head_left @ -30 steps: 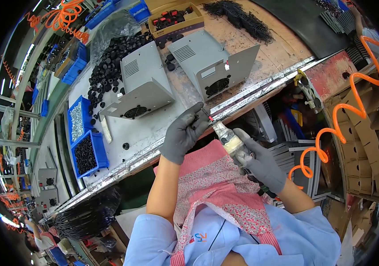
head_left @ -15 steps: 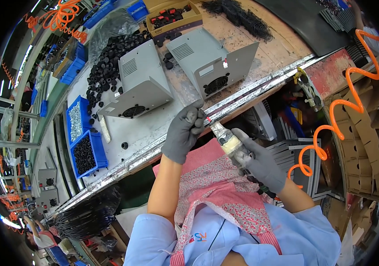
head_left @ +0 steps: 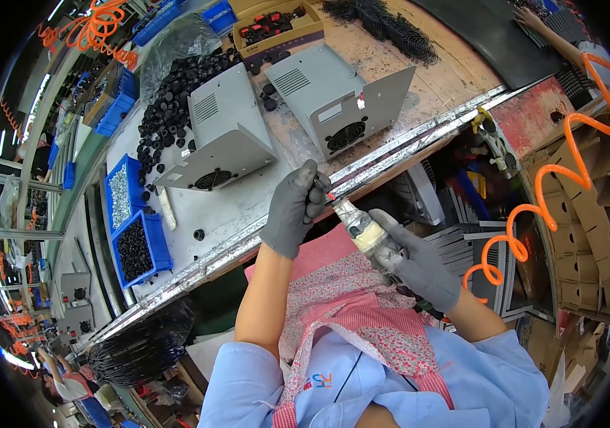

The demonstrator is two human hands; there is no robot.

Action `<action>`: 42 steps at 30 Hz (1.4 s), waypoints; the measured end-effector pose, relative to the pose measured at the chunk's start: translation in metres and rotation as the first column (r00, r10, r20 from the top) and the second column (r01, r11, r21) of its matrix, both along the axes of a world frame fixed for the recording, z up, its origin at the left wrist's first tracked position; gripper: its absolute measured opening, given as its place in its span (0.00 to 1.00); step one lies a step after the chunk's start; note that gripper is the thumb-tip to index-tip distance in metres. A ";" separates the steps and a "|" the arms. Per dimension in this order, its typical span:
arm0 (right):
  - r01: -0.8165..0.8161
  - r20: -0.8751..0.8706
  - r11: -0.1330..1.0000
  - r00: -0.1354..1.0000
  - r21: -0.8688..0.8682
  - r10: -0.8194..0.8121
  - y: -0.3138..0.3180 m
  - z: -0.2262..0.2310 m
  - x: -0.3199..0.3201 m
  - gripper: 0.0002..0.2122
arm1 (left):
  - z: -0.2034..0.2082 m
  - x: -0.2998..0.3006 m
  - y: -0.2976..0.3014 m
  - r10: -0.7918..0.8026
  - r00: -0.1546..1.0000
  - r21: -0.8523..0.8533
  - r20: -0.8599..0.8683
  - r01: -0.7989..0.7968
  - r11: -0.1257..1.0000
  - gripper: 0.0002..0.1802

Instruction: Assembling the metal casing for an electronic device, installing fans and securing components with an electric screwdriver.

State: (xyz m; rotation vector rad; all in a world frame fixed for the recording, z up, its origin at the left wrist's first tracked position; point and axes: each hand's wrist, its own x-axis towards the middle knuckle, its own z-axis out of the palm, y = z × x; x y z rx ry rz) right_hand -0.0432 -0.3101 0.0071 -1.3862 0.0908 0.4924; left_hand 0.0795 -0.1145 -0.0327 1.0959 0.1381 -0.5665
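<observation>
My right hand (head_left: 425,267), in a grey glove, is wrapped round an air screwdriver (head_left: 367,234) bound with worn pale tape. The tool slants up and left, its red-marked tip (head_left: 331,196) close to my left fingers. My left hand (head_left: 294,208), also gloved in grey, is closed with thumb and fingertips together; what it holds is too small and dark to name. Beyond my hands two bent grey metal housings stand on the bench: the left housing (head_left: 225,107) and the right housing (head_left: 319,82). Each has vent slots and a round black fan grille.
Left on the bench are a blue bin of silvery small parts (head_left: 121,194), a blue bin of black screws (head_left: 137,250) and loose black caps (head_left: 169,114). A cardboard box (head_left: 280,39) stands behind. An orange coiled hose (head_left: 555,171) hangs at right; another person's arm (head_left: 551,36) reaches in.
Both my hands have shifted slightly, with the screwdriver tip a little further up and left. Another person's arm has come into view at the far right, and the orange hose has swung slightly.
</observation>
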 end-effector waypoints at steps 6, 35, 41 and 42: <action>0.025 0.019 0.999 0.999 0.034 -0.026 0.000 -0.003 -0.001 0.29 | 0.010 0.000 0.002 0.001 0.998 0.191 0.058 -0.012 0.982 0.21; 0.108 -0.183 0.990 0.979 0.093 -0.090 -0.002 -0.008 0.013 0.28 | 0.007 0.021 -0.002 -0.189 0.979 0.256 0.071 0.165 0.952 0.20; 0.180 -0.097 0.982 0.980 0.054 -0.174 -0.004 -0.028 0.020 0.28 | 0.006 0.030 -0.011 0.102 0.973 0.440 0.207 -0.186 0.878 0.22; 0.180 -0.098 0.982 0.980 0.054 -0.174 -0.005 -0.029 0.022 0.28 | 0.005 0.032 -0.013 0.093 0.966 0.412 0.242 -0.189 0.891 0.22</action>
